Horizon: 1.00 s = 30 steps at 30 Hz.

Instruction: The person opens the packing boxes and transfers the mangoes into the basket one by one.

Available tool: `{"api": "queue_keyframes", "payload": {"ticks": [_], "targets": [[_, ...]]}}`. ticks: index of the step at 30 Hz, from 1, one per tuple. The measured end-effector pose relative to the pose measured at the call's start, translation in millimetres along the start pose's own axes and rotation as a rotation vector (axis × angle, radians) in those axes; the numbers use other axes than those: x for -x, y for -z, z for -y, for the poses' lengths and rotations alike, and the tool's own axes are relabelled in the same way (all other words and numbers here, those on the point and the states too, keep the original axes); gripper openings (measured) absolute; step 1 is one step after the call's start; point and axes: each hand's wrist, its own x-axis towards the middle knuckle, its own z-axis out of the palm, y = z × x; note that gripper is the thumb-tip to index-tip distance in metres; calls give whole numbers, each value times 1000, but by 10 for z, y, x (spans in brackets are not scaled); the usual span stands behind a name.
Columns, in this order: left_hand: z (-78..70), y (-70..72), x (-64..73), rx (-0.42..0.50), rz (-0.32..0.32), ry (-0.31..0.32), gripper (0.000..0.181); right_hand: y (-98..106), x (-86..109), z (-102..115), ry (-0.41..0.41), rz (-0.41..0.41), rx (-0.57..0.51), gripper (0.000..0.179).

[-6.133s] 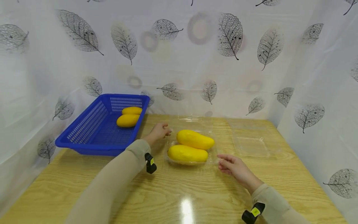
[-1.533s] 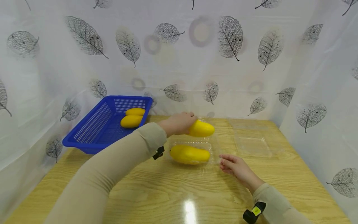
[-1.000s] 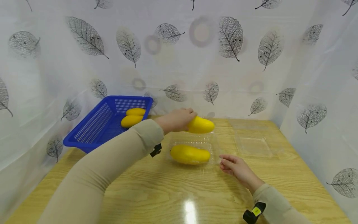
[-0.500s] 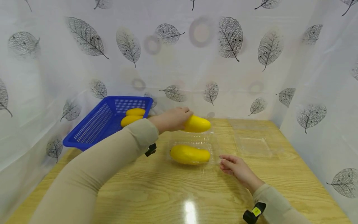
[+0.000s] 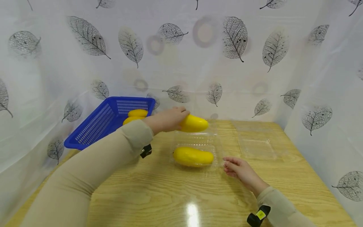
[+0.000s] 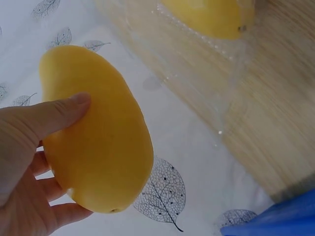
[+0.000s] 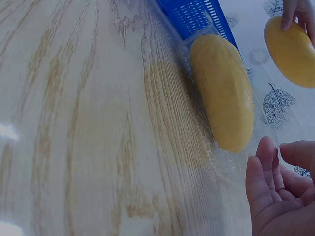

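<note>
My left hand (image 5: 170, 119) holds a yellow mango (image 5: 194, 123) in the air behind and above a clear plastic box. In the left wrist view the thumb lies across the near face of the held mango (image 6: 98, 132), with fingers behind it. A second mango (image 5: 193, 156) lies in the front part of the clear box (image 5: 211, 148), whose lid (image 5: 211, 127) stands raised at the back. Beside the box's right edge, my right hand (image 5: 241, 171) rests with loosely curled fingers and grips nothing. The right wrist view shows its thumb and fingertips apart near the box's end.
A blue plastic basket (image 5: 93, 126) stands at the left with two mangoes (image 5: 137, 113) in it, partly hidden by my left arm. Another clear box (image 5: 258, 148) lies at the right on the wooden table (image 5: 158, 195). A leaf-patterned curtain (image 5: 184, 72) hangs behind.
My left hand has gripped the rear mango, lifted it out of the box, and lately carried it left towards the basket. My right hand has stayed by the box.
</note>
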Motion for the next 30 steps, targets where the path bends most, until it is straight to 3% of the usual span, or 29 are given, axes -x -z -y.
{"api": "queue_keyframes", "payload": {"ticks": [18,30], "targets": [[189,24,205,-43,-11,34,64,-2,6,8,-1,-3,4,47],[306,-7,310,-20,-36,47,61,3,5,8,0,0,-3,49]]}}
